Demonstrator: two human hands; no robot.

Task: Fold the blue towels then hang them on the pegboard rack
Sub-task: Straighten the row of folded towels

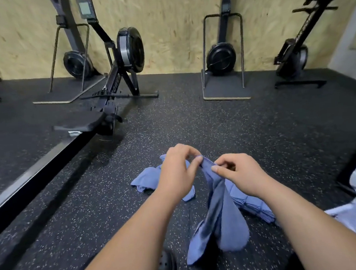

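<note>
A blue towel [223,220] hangs in front of me above the dark speckled floor, held by its top edge. My left hand [175,173] pinches that edge on the left and my right hand [240,172] pinches it on the right, the two close together. Behind my left hand a crumpled blue towel [146,180] lies on the floor. A stack of folded blue towels [253,205] sits on the floor under my right forearm, partly hidden by it. No pegboard rack is in view.
A rowing machine [114,80] and its long rail [38,172] run along the left. Two ski-type trainers [222,58] on base plates stand against the chipboard wall. Another rower [294,59] leans at the far right. My dark shoe [167,266] shows below.
</note>
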